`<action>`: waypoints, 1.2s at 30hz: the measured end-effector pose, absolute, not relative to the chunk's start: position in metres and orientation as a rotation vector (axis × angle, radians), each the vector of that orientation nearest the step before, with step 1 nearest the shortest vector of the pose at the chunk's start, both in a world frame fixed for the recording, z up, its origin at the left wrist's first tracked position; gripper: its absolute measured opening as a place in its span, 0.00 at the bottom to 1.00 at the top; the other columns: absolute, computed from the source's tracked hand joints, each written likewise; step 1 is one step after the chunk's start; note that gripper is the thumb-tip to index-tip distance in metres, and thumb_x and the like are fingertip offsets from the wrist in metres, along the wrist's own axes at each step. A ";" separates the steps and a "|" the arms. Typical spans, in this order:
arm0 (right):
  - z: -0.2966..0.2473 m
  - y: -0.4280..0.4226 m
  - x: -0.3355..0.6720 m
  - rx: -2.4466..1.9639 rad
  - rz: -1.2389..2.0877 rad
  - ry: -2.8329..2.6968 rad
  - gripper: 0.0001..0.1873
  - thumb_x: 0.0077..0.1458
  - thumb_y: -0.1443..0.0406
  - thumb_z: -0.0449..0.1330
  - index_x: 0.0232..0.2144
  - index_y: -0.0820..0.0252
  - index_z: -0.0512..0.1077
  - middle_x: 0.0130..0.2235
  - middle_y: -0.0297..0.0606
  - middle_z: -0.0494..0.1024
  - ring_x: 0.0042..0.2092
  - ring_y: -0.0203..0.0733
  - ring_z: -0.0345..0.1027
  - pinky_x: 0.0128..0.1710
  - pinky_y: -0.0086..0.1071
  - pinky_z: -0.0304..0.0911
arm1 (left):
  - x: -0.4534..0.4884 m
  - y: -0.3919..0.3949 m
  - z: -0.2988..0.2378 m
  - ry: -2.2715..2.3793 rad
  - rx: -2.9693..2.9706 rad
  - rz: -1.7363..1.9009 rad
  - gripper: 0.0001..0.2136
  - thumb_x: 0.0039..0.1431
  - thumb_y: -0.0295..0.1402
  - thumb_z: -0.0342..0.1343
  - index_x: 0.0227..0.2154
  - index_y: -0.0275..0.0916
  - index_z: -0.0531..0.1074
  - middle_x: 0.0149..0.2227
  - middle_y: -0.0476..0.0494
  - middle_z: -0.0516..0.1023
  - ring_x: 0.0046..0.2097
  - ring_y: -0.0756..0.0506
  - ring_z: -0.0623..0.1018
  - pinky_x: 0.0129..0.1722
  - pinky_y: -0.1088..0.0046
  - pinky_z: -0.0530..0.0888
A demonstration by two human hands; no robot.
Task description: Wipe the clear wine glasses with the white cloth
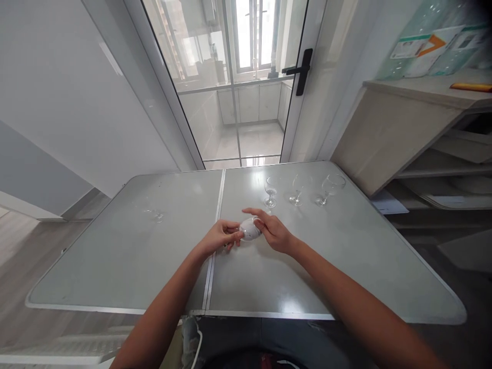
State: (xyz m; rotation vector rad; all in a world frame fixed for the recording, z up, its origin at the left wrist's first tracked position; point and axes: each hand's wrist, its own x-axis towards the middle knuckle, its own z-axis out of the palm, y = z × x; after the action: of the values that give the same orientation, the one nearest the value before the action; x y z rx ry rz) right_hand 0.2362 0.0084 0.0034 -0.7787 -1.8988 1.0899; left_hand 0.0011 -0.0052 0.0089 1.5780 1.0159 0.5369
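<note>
Above the table's middle seam, a short-stemmed glass (250,229) lies sideways between my two hands. My left hand (222,237) pinches it at the stem end, with fingers closed. My right hand (273,231) is wrapped at the bowl's mouth, its index finger stretched out and its thumb on the bowl. Something white, like a cloth or tissue, shows through the bowl; its exact form cannot be made out. Beyond my right hand stand three clear glasses: a near one (270,192), a middle one (296,192) and a right one (326,189).
Another clear glass (157,214) is faintly visible on the left of the pale folding table (115,271). A glass door (238,123) with a black handle (303,72) rises behind. At right, a shelf unit (407,118) holds wrapped plastic bottles (430,51).
</note>
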 end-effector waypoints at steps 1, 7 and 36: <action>0.000 0.010 0.233 -0.847 1.099 -1.804 0.24 0.67 0.57 0.48 0.63 0.52 0.65 0.36 0.38 0.74 0.33 0.42 0.62 0.39 0.38 0.62 | 0.004 -0.007 0.006 1.108 1.697 0.634 0.25 0.57 0.53 0.60 0.45 0.33 0.78 0.27 0.47 0.73 0.24 0.52 0.67 0.26 0.75 0.65; -0.018 0.018 0.219 -1.018 1.235 -1.430 0.24 0.66 0.56 0.50 0.60 0.55 0.65 0.35 0.36 0.71 0.34 0.43 0.63 0.37 0.36 0.62 | 0.022 -0.018 -0.009 1.582 2.176 0.912 0.23 0.57 0.43 0.64 0.55 0.44 0.76 0.31 0.46 0.76 0.31 0.49 0.71 0.33 0.74 0.65; -0.002 0.018 0.239 -0.808 1.272 -1.677 0.23 0.67 0.52 0.48 0.57 0.53 0.69 0.30 0.33 0.67 0.32 0.40 0.58 0.35 0.35 0.60 | 0.004 0.024 0.025 0.893 1.286 0.234 0.25 0.51 0.54 0.64 0.20 0.38 0.63 0.19 0.54 0.59 0.19 0.56 0.52 0.19 0.76 0.49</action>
State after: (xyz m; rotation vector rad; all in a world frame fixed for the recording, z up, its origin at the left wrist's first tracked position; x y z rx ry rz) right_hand 0.2390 0.0185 -0.0016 -0.8080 -1.6766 1.2721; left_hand 0.0040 0.0242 0.0249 1.2862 0.8926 0.2339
